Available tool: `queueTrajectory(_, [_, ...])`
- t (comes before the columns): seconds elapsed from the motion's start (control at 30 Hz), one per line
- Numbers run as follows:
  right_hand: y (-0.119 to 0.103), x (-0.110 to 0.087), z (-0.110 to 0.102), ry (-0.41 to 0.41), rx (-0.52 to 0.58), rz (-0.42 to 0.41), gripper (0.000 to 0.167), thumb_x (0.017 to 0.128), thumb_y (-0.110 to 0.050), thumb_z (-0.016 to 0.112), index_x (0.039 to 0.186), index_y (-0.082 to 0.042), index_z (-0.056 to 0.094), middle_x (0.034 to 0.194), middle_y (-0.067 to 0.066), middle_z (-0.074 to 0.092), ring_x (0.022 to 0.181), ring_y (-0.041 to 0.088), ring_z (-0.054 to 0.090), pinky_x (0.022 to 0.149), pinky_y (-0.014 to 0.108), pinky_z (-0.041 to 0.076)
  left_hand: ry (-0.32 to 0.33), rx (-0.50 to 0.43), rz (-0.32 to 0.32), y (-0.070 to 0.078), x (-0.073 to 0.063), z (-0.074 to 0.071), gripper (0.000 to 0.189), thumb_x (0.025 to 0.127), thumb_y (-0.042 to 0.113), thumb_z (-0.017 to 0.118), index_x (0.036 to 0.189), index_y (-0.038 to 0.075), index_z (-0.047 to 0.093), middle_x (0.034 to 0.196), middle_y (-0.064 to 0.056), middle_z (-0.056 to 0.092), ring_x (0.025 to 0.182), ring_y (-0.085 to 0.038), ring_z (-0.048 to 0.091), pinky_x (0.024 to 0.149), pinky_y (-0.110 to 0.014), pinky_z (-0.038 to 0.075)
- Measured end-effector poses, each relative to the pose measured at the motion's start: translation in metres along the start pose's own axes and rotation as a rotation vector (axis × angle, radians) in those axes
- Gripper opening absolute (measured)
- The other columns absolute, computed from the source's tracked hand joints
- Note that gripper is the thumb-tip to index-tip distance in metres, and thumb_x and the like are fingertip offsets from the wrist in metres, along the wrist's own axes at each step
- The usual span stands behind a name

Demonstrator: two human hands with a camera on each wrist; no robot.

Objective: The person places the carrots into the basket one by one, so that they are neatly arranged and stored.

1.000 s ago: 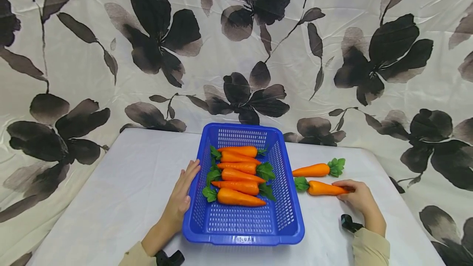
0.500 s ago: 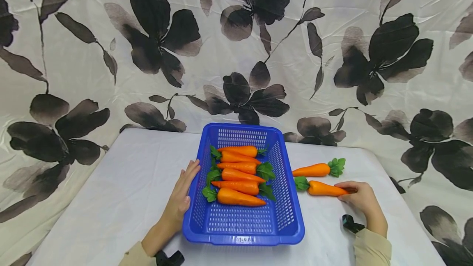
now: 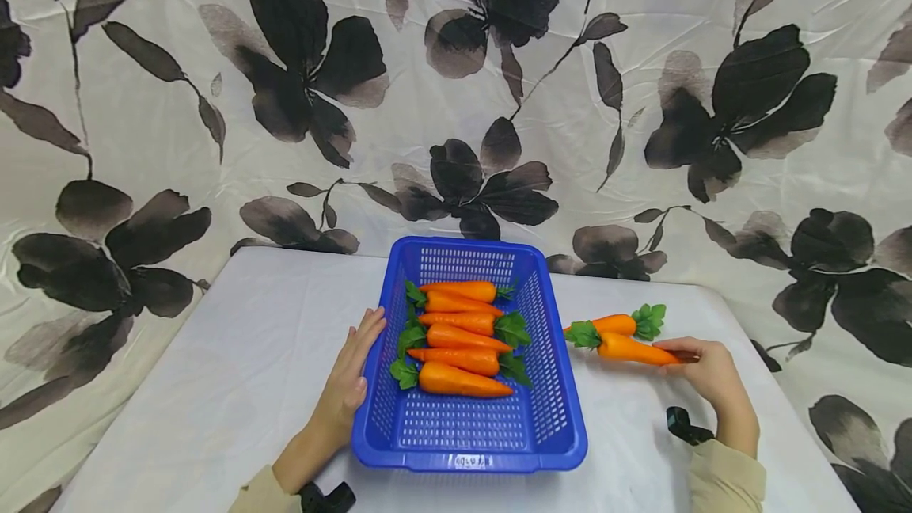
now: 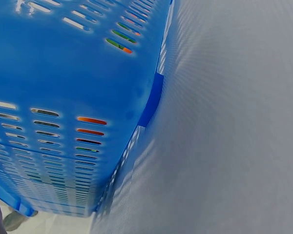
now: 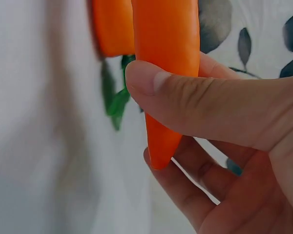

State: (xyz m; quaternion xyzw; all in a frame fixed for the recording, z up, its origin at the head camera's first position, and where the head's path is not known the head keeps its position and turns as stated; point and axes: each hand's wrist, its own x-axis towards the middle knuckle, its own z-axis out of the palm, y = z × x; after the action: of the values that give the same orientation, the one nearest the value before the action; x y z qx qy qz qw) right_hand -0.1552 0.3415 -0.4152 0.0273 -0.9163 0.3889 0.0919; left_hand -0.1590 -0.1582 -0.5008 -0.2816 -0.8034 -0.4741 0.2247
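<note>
In the head view my right hand (image 3: 712, 370) pinches a carrot (image 3: 630, 349) by its tapered end, its leafy top pointing left toward the basket. The right wrist view shows the thumb laid across that carrot (image 5: 166, 34), with fingers behind it. A second carrot (image 3: 618, 324) lies on the table just beyond, partly covered by the held one. My left hand (image 3: 349, 378) rests against the left side of the blue plastic basket (image 3: 470, 434), fingers extended. Several carrots (image 3: 466, 379) lie crosswise inside, tops alternating left and right. The left wrist view shows mostly the slotted basket wall (image 4: 63, 83).
A white-covered table (image 3: 235, 355) lies under everything. Behind it hangs a cloth (image 3: 499, 101) with dark flower prints. Black wrist cameras (image 3: 687, 426) sit at both wrists, near the beige sleeves (image 3: 728, 477).
My right hand has lifted the carrot off the table and shifted slightly right and away from me. It now overlaps the other carrot. My left hand and the basket have stayed put.
</note>
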Motion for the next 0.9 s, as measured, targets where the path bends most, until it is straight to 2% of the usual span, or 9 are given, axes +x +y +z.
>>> queueTrajectory(0.1, [0.026,0.014,-0.007,-0.064,-0.102,0.086,0.035,0.075,0.003,0.082,0.108,0.005,0.073,0.102,0.022,0.072,0.086,0.018,0.066,0.068,0.017,0.05,0.002,0.004,0.008,-0.001,0.0,0.0,0.071,0.103,0.05,0.018,0.153,0.003,0.033,0.161,-0.013,0.028,0.15,-0.031,0.016,0.121,-0.039,0.0])
queueTrajectory(0.17, [0.031,0.018,-0.01,-0.075,-0.085,0.108,0.038,0.075,-0.002,0.083,0.111,0.004,0.073,0.106,0.022,0.071,0.089,0.023,0.066,0.069,0.019,0.052,0.003,0.005,0.012,-0.001,0.0,0.0,0.071,0.103,0.05,0.018,0.153,0.003,0.033,0.161,-0.014,0.028,0.15,-0.031,0.016,0.121,-0.041,0.0])
queueTrajectory(0.33, [0.008,0.018,-0.012,-0.027,-0.093,0.114,0.038,0.077,-0.004,0.083,0.113,0.004,0.072,0.107,0.022,0.07,0.083,0.012,0.064,0.068,0.017,0.051,-0.001,0.006,0.009,-0.002,0.0,0.0,0.07,0.103,0.05,0.017,0.154,0.005,0.032,0.161,-0.012,0.028,0.15,-0.031,0.016,0.121,-0.038,0.0])
queueTrajectory(0.57, [-0.022,0.019,-0.013,0.012,-0.071,0.04,0.036,0.077,-0.005,0.083,0.112,0.002,0.073,0.106,0.018,0.071,0.081,0.0,0.061,0.068,0.018,0.051,-0.002,0.005,0.014,-0.003,0.001,0.0,0.07,0.103,0.05,0.018,0.154,0.004,0.032,0.161,-0.013,0.028,0.15,-0.031,0.016,0.121,-0.037,0.0])
queueTrajectory(0.7, [-0.039,0.02,-0.006,0.032,-0.039,0.004,0.035,0.078,-0.006,0.084,0.111,-0.001,0.074,0.107,0.016,0.072,0.083,-0.001,0.061,0.069,0.018,0.052,0.0,0.005,0.029,-0.002,0.002,0.0,0.07,0.103,0.049,0.017,0.154,0.003,0.032,0.161,-0.014,0.028,0.15,-0.032,0.016,0.121,-0.037,0.0])
queueTrajectory(0.9, [-0.068,0.021,0.008,0.049,-0.003,-0.054,0.034,0.078,-0.003,0.083,0.111,-0.004,0.075,0.101,0.011,0.072,0.084,0.008,0.063,0.071,0.02,0.052,0.004,0.005,0.045,-0.002,0.002,-0.001,0.07,0.103,0.048,0.017,0.154,0.002,0.031,0.161,-0.015,0.028,0.15,-0.033,0.017,0.121,-0.041,0.001])
